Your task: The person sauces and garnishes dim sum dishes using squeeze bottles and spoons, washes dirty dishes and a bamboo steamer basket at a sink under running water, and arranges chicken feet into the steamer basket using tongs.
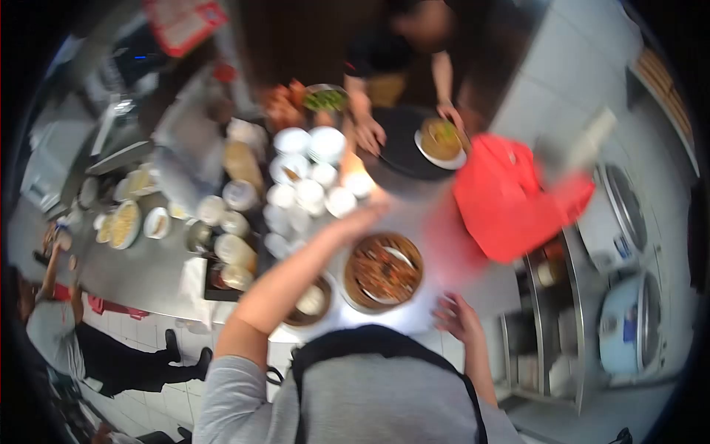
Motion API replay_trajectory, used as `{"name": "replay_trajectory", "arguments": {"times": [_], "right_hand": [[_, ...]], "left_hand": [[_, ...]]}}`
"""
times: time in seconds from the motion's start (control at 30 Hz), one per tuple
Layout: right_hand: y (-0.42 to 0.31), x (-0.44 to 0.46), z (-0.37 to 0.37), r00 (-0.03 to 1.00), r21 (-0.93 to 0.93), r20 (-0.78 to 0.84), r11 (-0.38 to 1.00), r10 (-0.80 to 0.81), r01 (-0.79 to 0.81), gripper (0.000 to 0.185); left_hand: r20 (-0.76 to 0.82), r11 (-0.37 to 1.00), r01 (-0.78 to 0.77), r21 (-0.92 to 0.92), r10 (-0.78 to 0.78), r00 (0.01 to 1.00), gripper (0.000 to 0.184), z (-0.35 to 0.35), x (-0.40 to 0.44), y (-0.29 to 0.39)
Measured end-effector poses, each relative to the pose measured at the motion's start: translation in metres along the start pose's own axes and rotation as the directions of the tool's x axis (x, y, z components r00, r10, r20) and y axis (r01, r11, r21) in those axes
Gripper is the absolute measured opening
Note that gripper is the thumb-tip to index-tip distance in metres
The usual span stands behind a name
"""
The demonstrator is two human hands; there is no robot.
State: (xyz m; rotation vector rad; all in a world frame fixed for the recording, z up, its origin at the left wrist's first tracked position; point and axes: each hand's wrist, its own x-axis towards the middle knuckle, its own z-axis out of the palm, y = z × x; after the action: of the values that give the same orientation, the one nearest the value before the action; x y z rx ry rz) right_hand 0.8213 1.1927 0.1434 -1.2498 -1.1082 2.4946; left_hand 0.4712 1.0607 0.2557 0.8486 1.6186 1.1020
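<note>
My left hand (367,217) reaches forward over the metal counter (473,285), just beyond a round brown container (355,292) filled with reddish-brown food (384,268). Motion smears its fingers, so whether they hold anything does not show. My right hand (457,317) is at the counter's near edge, fingers apart and nothing in them. Beneath my left forearm, a smaller round container (325,314) with a white item (310,300) inside is partly covered. Stacked white bowls and cups (310,194) stand to the left of my left hand.
Across the counter, a person (373,63) has hands on a black round tray (399,140) bearing a bowl of food (441,139). A red bag (495,196) is at right. Bottles and jars (237,248) stand at left; another person (55,333) works there. Rice cookers (629,318) are far right.
</note>
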Motion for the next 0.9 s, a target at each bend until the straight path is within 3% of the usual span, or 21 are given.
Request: {"name": "replay_trajectory", "arguments": {"times": [0.1,0.2,0.23,0.3,0.37,0.43,0.5,0.57,0.6,0.67,0.73,0.77,0.9], "right_hand": [[0.013,0.0,0.017,0.994,0.126,0.001,0.986,0.108,-0.108,0.07],[0.015,-0.002,0.039,0.988,0.204,0.083,0.968,0.13,-0.144,0.075],[0.019,0.002,0.042,0.984,0.208,0.096,0.964,0.147,-0.165,0.075],[0.024,0.013,0.048,0.963,0.138,0.213,0.971,0.162,-0.194,0.077],[0.026,0.023,0.058,0.955,0.096,0.251,0.977,0.16,-0.19,0.079],[0.023,0.034,0.069,0.965,0.012,0.254,0.997,0.072,-0.078,0.08],[0.025,0.041,0.078,0.956,-0.031,0.287,0.998,0.054,-0.047,0.078],[0.027,0.051,0.087,0.942,0.007,0.328,0.998,-0.068,0.07,0.075],[0.024,0.05,0.092,0.939,0.021,0.339,0.998,-0.055,0.051,0.073],[0.042,0.069,0.085,0.914,0.079,0.401,0.996,-0.063,0.034,0.073],[0.065,0.093,0.075,0.891,0.173,0.44,0.984,-0.113,0.039,0.072],[0.061,0.089,0.08,0.927,0.134,0.36,0.989,-0.102,0.056,0.071],[0.01,0.075,0.097,0.931,0.138,0.354,0.99,-0.086,0.039,0.066]], "left_hand": [[-0.122,0.979,0.19,-0.081,-0.198,0.972,0.067,0.019,0.025,0.007],[-0.145,0.952,0.285,-0.109,-0.299,0.943,0.067,0.025,0.037,0.007],[-0.155,0.947,0.303,-0.111,-0.317,0.936,0.067,0.018,0.041,0.003],[-0.199,0.967,0.211,0.144,-0.18,0.963,0.067,-0.002,0.048,-0.011],[-0.203,0.964,0.244,0.103,-0.22,0.954,0.069,-0.01,0.043,-0.02],[-0.189,0.804,0.595,-0.022,-0.588,0.787,0.07,-0.011,0.03,-0.03],[-0.174,0.788,0.606,-0.113,-0.616,0.768,0.067,-0.016,0.027,-0.074],[0.16,0.673,0.624,-0.397,-0.619,0.769,0.062,-0.012,0.016,-0.085],[0.157,0.672,0.623,-0.4,-0.62,0.769,0.062,-0.006,0.011,-0.087],[0.311,0.536,0.568,-0.625,-0.496,0.811,0.057,0.01,0.0,-0.077],[0.252,0.545,0.524,-0.655,-0.497,0.83,0.055,0.017,-0.008,-0.071],[0.192,0.549,0.481,-0.683,-0.5,0.845,0.052,0.018,-0.007,-0.069],[0.175,0.562,0.441,-0.7,-0.463,0.869,0.047,0.014,0.008,-0.066]]}}
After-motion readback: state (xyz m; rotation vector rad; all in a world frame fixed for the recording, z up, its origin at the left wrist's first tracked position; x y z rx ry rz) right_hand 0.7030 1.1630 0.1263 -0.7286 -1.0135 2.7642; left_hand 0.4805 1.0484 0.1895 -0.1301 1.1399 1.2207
